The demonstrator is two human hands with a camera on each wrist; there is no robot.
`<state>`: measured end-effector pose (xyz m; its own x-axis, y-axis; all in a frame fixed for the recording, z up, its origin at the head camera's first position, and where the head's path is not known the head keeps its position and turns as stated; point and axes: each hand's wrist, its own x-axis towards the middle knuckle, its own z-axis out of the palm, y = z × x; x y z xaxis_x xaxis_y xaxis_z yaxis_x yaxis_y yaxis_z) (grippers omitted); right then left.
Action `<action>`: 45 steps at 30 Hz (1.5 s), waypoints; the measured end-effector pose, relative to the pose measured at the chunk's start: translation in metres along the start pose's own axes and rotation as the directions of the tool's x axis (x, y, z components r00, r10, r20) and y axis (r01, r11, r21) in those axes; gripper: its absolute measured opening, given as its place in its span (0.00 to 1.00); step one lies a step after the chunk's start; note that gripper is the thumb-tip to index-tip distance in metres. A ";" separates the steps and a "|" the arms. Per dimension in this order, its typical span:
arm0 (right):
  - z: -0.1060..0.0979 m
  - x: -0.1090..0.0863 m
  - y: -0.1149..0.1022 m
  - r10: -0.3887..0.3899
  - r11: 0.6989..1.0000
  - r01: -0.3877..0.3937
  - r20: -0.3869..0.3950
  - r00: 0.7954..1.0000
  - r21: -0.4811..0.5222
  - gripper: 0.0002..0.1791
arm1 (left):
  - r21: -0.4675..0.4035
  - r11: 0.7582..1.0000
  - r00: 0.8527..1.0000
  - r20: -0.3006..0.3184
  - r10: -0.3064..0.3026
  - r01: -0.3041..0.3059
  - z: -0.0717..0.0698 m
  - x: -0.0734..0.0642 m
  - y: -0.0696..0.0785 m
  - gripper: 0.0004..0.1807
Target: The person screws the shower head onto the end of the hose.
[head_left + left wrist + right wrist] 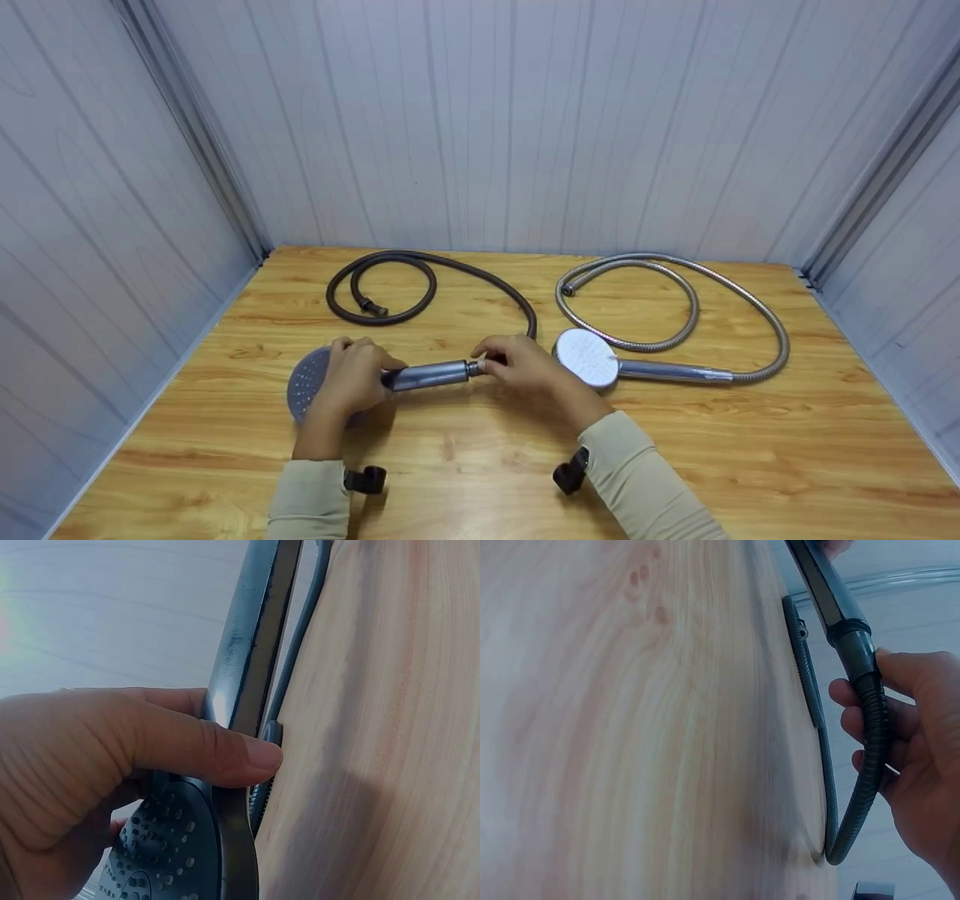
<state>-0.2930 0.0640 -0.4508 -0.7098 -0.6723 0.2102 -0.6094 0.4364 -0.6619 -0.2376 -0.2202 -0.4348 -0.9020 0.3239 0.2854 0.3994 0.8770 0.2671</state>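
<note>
A dark grey shower head (pixel 306 382) is tilted over the wooden table, its studded spray face visible beside my left hand (pixel 354 382). That hand grips it around the neck; in the left wrist view the thumb lies across the neck above the nozzles (pixel 174 836). The handle (pixel 431 375) points right toward my right hand (pixel 523 366). In the right wrist view, the thumb and fingers of this hand pinch the connector (pixel 856 656) where the dark shower hose (pixel 874 735) meets the handle's end. From there the hose bends down to the table.
The rest of the dark hose (pixel 487 274) coils at the back left, its loose end fitting (pixel 373 307) inside the loop. Right of my right hand lies a silver shower head (pixel 587 358) joined to a coiled metal hose (pixel 769 315). Pale panel walls (pixel 480 135) enclose the table (pixel 465 480).
</note>
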 end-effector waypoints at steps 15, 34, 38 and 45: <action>0.000 -0.001 0.007 -0.107 0.994 0.107 -0.069 0.992 -0.007 0.13 | -0.029 0.999 1.000 0.009 -0.021 0.021 0.002 0.001 0.000 0.17; 0.004 -0.003 0.008 -0.114 0.992 0.119 -0.089 0.990 0.052 0.10 | -0.007 1.000 1.000 0.001 0.006 -0.006 0.001 0.000 0.000 0.15; 0.004 -0.003 0.008 -0.107 0.993 0.111 -0.082 0.991 0.049 0.09 | -0.004 1.000 1.000 0.006 0.000 0.000 0.001 0.000 0.000 0.16; 0.003 -0.003 0.005 -0.117 0.993 0.118 -0.072 0.991 0.015 0.08 | -0.006 1.000 1.000 0.012 -0.019 0.019 -0.001 0.000 0.001 0.17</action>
<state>-0.2936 0.0665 -0.4567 -0.6574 -0.6739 0.3371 -0.6836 0.3453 -0.6430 -0.2369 -0.2195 -0.4335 -0.9114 0.3111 0.2694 0.3829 0.8810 0.2779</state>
